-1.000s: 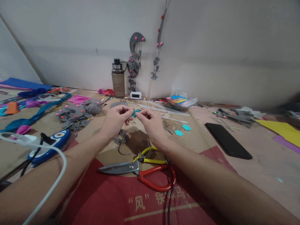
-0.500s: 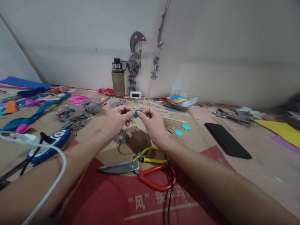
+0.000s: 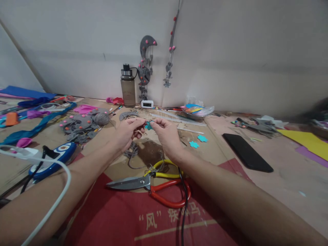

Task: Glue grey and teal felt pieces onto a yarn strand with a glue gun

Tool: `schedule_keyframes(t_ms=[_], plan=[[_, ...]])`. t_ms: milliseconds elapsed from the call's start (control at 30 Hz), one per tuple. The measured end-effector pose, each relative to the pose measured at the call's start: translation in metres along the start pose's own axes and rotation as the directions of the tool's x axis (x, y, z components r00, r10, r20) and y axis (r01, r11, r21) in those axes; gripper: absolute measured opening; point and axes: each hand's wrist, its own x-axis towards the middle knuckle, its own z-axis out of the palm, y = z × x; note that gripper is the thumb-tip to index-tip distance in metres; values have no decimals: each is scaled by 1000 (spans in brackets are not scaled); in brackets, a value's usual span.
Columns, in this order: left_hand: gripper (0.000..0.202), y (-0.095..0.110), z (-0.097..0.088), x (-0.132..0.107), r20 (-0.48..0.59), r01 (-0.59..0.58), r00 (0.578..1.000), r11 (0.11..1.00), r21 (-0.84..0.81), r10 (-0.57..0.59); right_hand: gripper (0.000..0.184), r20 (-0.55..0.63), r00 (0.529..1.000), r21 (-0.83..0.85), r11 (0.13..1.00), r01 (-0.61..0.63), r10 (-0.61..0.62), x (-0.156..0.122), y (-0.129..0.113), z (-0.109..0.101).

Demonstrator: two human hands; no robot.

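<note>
My left hand point(image 3: 127, 132) and my right hand point(image 3: 167, 136) meet above the middle of the table. Both pinch a small teal foam piece point(image 3: 148, 126) between thumb and fingertips. Most of the piece is hidden by my fingers. Below my hands lies a bundle of grey cord point(image 3: 132, 151). Nearer to me lie scissors point(image 3: 153, 182) with one red and one yellow handle, blades pointing left. Two teal foam flowers point(image 3: 198, 141) rest on the table to the right of my right hand.
A black phone point(image 3: 246, 152) lies at the right. At the back wall stand a brown bottle point(image 3: 127, 87) and a small white clock point(image 3: 147, 104). Grey felt pieces and a yarn ball point(image 3: 101, 119) sit at the left, near a blue and white device point(image 3: 55, 159). A black cable point(image 3: 183, 212) runs toward me.
Both hands have stayed pinched on the teal piece and shifted slightly left and down in the view. Nothing else on the table has moved.
</note>
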Motion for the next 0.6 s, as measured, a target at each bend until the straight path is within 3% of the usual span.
schedule_keyframes(t_ms=[133,400,600], plan=[[24,0,3,-2,-40,23,999,1000,14,-22,21,-3,1000,-18,1000,-8,8,-2,1,1],[20,-6,2,-1,-96,-105,987,972,210,128,19,17,1000,-69,998,-7,9,-11,-4,5],[22,-7,3,-3,-106,-52,992,982,179,71,19,10,999,-65,997,-30,31,-12,2,7]])
